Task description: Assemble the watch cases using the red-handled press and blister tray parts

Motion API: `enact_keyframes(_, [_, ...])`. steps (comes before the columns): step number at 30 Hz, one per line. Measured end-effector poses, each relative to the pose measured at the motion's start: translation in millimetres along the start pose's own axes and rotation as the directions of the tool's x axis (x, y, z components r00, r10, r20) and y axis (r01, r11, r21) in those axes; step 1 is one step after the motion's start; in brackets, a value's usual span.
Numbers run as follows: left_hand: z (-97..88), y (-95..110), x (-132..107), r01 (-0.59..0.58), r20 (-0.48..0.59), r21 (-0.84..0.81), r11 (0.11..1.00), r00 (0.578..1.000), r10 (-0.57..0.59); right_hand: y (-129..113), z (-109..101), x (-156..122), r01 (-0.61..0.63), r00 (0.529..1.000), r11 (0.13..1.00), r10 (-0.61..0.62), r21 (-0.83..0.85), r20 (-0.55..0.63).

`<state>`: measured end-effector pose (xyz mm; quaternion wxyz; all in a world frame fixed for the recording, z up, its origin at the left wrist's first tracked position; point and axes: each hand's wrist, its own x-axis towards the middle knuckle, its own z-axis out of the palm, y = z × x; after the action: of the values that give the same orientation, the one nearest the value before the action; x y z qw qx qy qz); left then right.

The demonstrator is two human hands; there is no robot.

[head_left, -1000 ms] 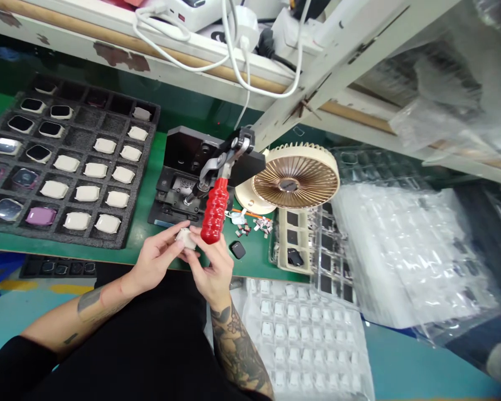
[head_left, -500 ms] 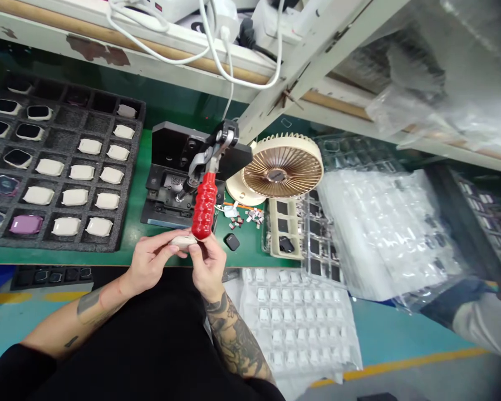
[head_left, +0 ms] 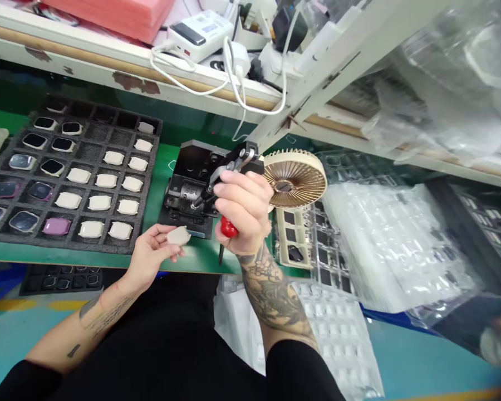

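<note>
My left hand (head_left: 150, 250) pinches a cream smartwatch case (head_left: 178, 236) between thumb and fingers, just in front of the fixture. My right hand (head_left: 246, 209) is wrapped round the red handle (head_left: 229, 227) of a toggle clamp. The clamp belongs to a black metal fixture (head_left: 194, 167) on the green bench, and its plunger (head_left: 198, 201) points down at the fixture's bed. A thin dark tool (head_left: 221, 254) sticks out below my right hand; what it is I cannot make out. The hand and forearm hide most of the handle and the bench behind them.
Left of the fixture lies a dark foam tray (head_left: 83, 245) with watch cases in its pockets. A cream fan (head_left: 294, 178) stands behind my right hand. Right of it are a beige parts tray (head_left: 281, 236) and stacked clear plastic trays (head_left: 384, 239). Cables (head_left: 192, 83) hang from the shelf above.
My right hand has left the watch case and risen to grip the red clamp handle. My left hand alone now holds the case. The camera view has shifted.
</note>
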<state>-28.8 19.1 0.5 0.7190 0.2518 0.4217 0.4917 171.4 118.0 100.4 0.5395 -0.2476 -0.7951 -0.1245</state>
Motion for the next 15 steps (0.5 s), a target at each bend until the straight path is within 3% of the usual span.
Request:
enact_keyframes(2, [-1.2,0,-2,-0.004,0.017,0.008,1.0,1.0,0.004,-2,3,21,-0.091,0.992,0.99,0.099,0.107,-0.082])
enact_keyframes(4, [-3.0,1,-6,0.012,0.05,0.031,0.999,0.999,-0.014,-9,2,30,-0.206,0.945,0.951,0.254,0.23,-0.206])
enact_keyframes(6, [-5.8,4,-11,0.006,0.106,0.081,0.997,0.994,-0.015,-21,-1,22,-0.279,0.877,0.929,0.349,0.243,-0.329])
enact_keyframes(8, [-10.3,10,-18,-0.04,0.147,0.136,0.99,0.989,0.02,-37,-4,-7,-0.406,0.831,0.901,0.434,0.156,-0.346])
enact_keyframes(9, [-13.1,12,-21,-0.069,0.155,0.163,0.984,0.987,0.043,-46,-5,-28,-0.484,0.822,0.87,0.489,0.094,-0.292])
enact_keyframes(11, [-19.2,18,-24,-0.126,0.154,0.234,0.964,0.984,0.091,-63,-2,-73,-0.644,0.764,0.764,0.645,0.04,-0.024])
enact_keyframes(15, [-27.0,27,-21,-0.274,0.15,0.492,0.827,0.962,0.229,-71,22,-136,-0.598,0.668,0.766,0.638,-0.234,0.383])
